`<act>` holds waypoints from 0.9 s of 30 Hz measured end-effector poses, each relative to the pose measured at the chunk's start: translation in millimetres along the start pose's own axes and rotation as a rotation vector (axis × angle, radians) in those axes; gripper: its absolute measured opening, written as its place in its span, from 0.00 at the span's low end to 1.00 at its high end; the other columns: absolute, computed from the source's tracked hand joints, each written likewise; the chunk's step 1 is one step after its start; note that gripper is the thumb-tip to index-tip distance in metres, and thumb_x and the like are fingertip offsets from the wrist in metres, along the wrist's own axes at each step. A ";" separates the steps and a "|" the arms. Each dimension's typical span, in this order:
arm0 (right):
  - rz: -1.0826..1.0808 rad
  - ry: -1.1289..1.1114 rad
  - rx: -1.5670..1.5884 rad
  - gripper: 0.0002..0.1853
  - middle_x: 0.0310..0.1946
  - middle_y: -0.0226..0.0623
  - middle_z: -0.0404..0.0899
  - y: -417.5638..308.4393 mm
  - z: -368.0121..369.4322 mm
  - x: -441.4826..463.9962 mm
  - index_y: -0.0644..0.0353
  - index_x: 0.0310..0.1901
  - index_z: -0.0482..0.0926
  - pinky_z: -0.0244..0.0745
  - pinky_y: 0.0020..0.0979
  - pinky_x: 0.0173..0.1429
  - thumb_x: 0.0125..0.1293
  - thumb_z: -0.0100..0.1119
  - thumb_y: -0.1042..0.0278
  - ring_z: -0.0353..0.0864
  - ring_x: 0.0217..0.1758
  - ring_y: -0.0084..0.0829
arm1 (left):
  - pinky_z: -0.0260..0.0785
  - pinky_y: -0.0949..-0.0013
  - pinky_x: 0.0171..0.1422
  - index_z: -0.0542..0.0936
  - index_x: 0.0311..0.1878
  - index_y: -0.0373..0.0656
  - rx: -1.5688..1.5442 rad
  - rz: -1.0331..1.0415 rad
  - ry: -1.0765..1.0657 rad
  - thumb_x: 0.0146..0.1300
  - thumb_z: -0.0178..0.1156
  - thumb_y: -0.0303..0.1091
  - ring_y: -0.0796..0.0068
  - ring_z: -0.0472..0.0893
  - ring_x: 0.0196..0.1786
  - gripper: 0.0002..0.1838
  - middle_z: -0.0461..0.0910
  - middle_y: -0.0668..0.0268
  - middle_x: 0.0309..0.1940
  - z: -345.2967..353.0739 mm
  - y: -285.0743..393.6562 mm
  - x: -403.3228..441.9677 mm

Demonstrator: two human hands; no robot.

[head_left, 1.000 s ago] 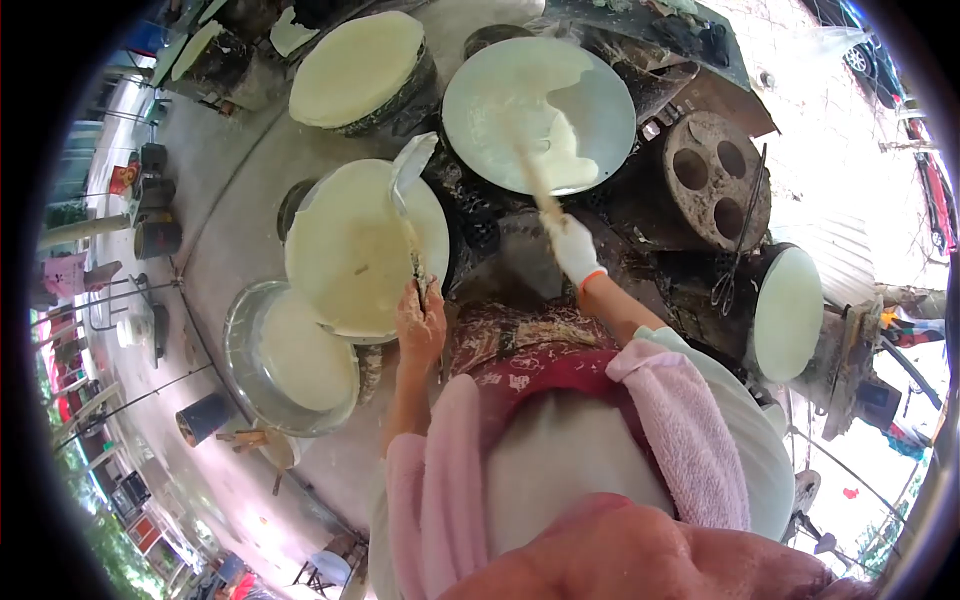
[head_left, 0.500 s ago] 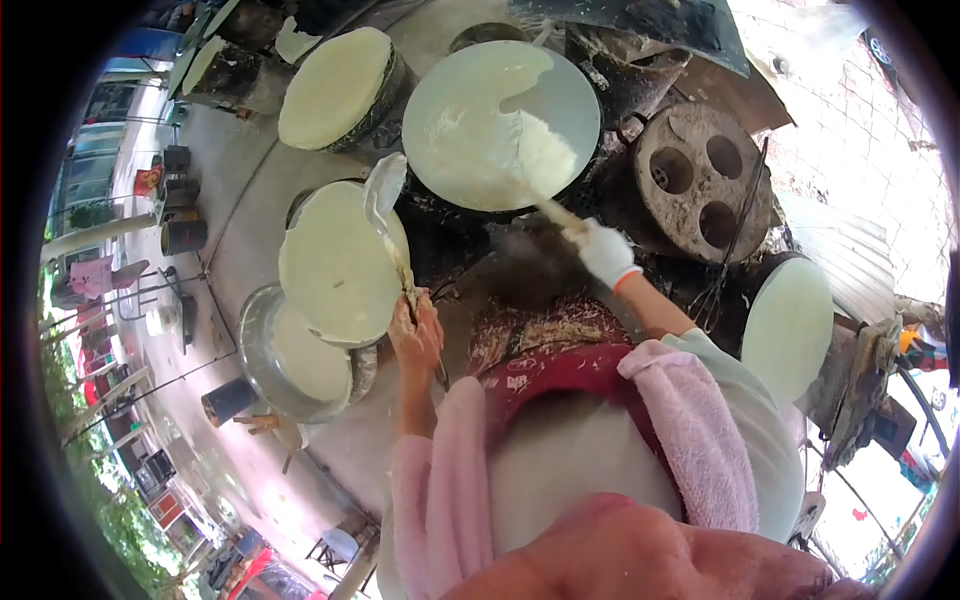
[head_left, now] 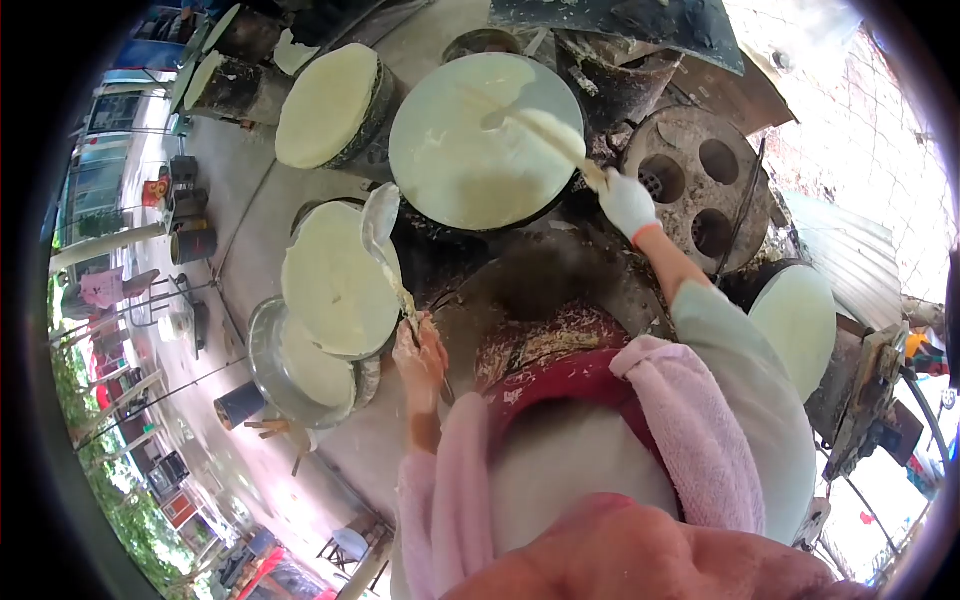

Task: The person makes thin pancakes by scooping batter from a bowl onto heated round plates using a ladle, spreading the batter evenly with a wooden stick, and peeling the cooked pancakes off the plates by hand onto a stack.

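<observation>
My right hand (head_left: 628, 204), in a white glove with an orange cuff, is closed round the handle of a flat batter spreader (head_left: 548, 132). Its blurred blade rests on or just over a large round griddle (head_left: 470, 180), which is coated with pale batter almost all over. My bare, batter-smeared left hand (head_left: 420, 352) grips the long handle of a ladle (head_left: 380, 215). The ladle's bowl hangs by the upper right rim of a round pale sheet (head_left: 340, 285) at the left. Below that sheet, a metal basin (head_left: 268, 345) contains pale batter.
A round stove block with several holes (head_left: 690, 120) stands right of the griddle. Another pale round sheet (head_left: 325, 105) tops a drum at the upper left, and one more pale disc (head_left: 797, 325) leans at the right. A dark cylinder (head_left: 240, 402) sits on the floor.
The spreader has swept up and right across the griddle, and the thick white patch of batter is now spread thin. My left hand with the ladle has hardly moved.
</observation>
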State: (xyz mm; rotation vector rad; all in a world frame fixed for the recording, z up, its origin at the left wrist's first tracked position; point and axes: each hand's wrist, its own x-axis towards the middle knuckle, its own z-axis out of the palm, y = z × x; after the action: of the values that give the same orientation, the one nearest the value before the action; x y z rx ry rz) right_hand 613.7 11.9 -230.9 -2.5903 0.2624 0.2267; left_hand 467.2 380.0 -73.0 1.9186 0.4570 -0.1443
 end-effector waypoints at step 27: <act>-0.345 0.229 0.586 0.27 0.40 0.41 0.86 -41.1 -14.6 43.2 0.49 0.68 0.71 0.76 0.38 0.42 0.68 0.60 0.56 0.84 0.39 0.40 | 0.70 0.58 0.36 0.78 0.46 0.30 0.257 0.118 -0.043 0.70 0.51 0.34 0.53 0.79 0.31 0.14 0.80 0.52 0.30 20.1 -25.3 23.6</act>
State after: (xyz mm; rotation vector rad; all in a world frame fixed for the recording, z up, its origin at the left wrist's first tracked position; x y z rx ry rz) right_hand 666.4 32.9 -207.7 -2.0288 -0.0422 -0.2408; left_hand 481.5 375.5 -110.1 2.1846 0.3060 -0.1736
